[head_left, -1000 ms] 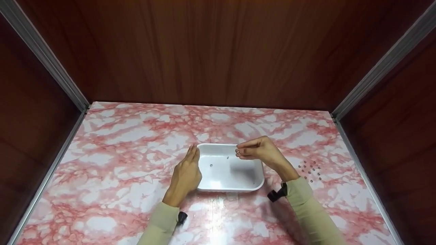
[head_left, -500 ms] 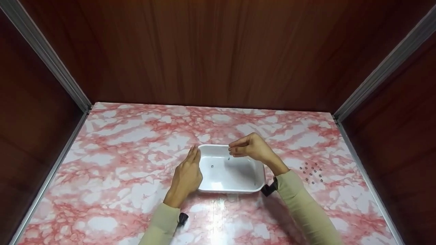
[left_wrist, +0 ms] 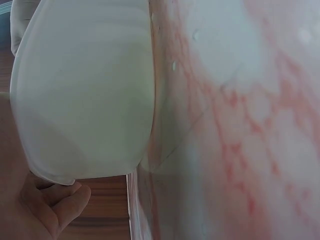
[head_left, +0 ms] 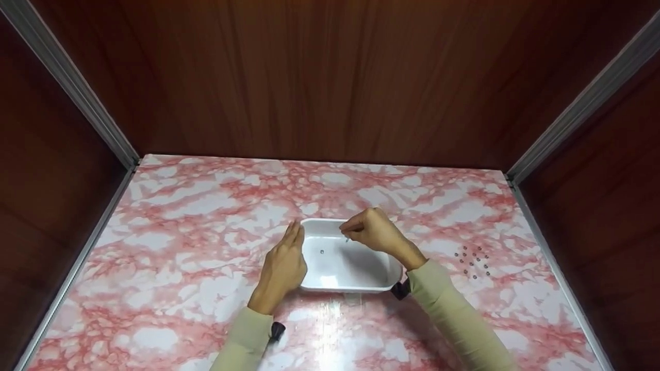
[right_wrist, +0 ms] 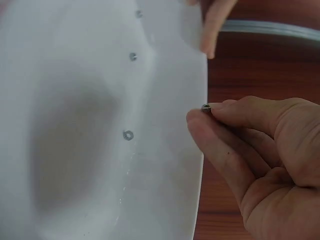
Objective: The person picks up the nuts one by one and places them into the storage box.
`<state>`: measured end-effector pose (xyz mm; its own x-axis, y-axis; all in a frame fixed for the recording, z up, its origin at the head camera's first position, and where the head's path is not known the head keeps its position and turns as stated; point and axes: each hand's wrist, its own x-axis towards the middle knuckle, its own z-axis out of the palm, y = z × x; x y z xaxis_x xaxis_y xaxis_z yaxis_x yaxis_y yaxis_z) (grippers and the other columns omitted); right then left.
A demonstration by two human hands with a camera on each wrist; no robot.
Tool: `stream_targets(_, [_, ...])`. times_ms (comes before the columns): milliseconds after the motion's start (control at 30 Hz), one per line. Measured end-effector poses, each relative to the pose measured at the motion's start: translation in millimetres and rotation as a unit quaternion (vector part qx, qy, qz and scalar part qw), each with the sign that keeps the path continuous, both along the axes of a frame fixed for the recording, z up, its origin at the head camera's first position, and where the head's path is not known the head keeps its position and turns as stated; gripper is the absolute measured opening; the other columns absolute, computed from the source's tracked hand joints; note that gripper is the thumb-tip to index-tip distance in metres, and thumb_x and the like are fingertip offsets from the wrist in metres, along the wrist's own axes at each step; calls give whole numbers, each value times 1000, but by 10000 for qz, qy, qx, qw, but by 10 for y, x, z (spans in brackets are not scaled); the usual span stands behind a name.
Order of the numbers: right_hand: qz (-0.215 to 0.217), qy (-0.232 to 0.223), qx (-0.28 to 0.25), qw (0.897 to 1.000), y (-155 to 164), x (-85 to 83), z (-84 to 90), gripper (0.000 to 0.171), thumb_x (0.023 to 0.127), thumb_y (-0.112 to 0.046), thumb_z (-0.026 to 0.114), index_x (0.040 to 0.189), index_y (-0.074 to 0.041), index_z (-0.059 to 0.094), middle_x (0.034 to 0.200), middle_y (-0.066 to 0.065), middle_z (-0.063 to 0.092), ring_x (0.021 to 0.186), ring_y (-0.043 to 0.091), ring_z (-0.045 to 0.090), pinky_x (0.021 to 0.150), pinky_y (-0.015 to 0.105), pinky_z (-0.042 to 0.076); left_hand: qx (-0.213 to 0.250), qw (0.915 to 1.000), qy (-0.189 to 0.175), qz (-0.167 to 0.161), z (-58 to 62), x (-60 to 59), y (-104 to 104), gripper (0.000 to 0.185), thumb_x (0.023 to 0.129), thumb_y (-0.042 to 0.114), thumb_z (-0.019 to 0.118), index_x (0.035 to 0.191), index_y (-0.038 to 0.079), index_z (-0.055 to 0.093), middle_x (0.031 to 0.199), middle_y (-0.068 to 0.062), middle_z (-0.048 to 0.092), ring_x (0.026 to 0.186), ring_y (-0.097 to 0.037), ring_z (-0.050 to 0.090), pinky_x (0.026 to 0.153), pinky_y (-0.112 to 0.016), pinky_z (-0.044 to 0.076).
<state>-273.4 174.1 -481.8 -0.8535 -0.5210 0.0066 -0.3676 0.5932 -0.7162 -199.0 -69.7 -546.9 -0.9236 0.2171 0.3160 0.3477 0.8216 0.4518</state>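
Since a second ago the right hand (head_left: 379,234) has been travelling leftward and lower, from the tray's right rim to a spot over its far inner part, while the left hand (head_left: 282,268) is staying put.

Taking the white tray (head_left: 384,281) as the landmark and going left to right: the left hand is lying flat against the tray's left wall, fingers straight and together, steadying it and holding nothing. Inside the tray, a few tiny metal nuts (right_wrist: 128,135) are lying loose on the floor. Above the tray's far inner side, the right hand is pinching one more small nut (right_wrist: 205,107) between thumb and fingertips (right_wrist: 200,120). Well to the right of the tray, a cluster of spare nuts (head_left: 473,262) is resting on the marbled table (head_left: 180,247).

The pinched nut is looking hard, light and smooth, so it is probably apt to slip or bounce; a fingertip pinch across its flat sides seems the sensible hold. The tray is appearing thin, light plastic, likely to slide unless braced at its wall.
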Motion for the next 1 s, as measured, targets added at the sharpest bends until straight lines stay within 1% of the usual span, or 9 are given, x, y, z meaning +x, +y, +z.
stream_targets(67, [129,337,195,9992,-17,13,-8,18,92,1,74,106,-3,84,104,11,83,98,23,81,82,34,66,24,10000,-59,-32,2,3,1,50,103,4,44,151,-11,48,162,-28,44,153,-40,44,117,-50,49])
stream_targets(167, [265,567,356,9974,-31,31,-13,18,92,0,75,107,-2,83,105,11,83,100,25,80,83,37,66,31,9999,-85,-60,5,3,5,50,104,4,43,151,-11,47,162,-28,44,153,-41,43,117,-50,48])
stream_targets(267, [297,572,452,9969,-30,48,-9,19,92,-2,75,109,-1,82,106,13,82,100,26,80,83,39,66,24,10000,-39,-50,6,-3,9,50,103,4,45,151,-11,48,161,-28,45,153,-40,44,118,-50,48])
stream_targets(500, [253,513,589,9966,-1,76,6,22,91,-3,76,112,2,81,111,15,81,104,29,80,91,41,65,-42,10000,34,23,6,1,7,51,101,4,46,151,-10,49,162,-26,46,152,-39,45,116,-49,49])
stream_targets(800, [312,819,538,9947,97,101,89,23,92,-5,76,113,4,79,110,18,81,102,31,80,89,42,65,40,10000,42,14,9,-12,-2,52,100,3,46,150,-10,50,161,-27,46,152,-40,45,117,-51,49])
stream_targets(900, [254,975,501,9936,183,135,111,22,93,-6,75,112,4,79,109,17,81,100,31,80,89,43,65,72,9999,72,41,5,-10,4,51,100,2,46,149,-10,51,161,-27,47,152,-40,46,116,-51,49])
stream_targets(1000, [132,1200,491,9915,303,188,121,21,93,-6,76,111,3,80,109,17,81,100,31,80,88,44,65,121,9999,70,1,0,1,17,50,100,2,46,148,-12,51,160,-28,47,151,-41,46,115,-51,50])
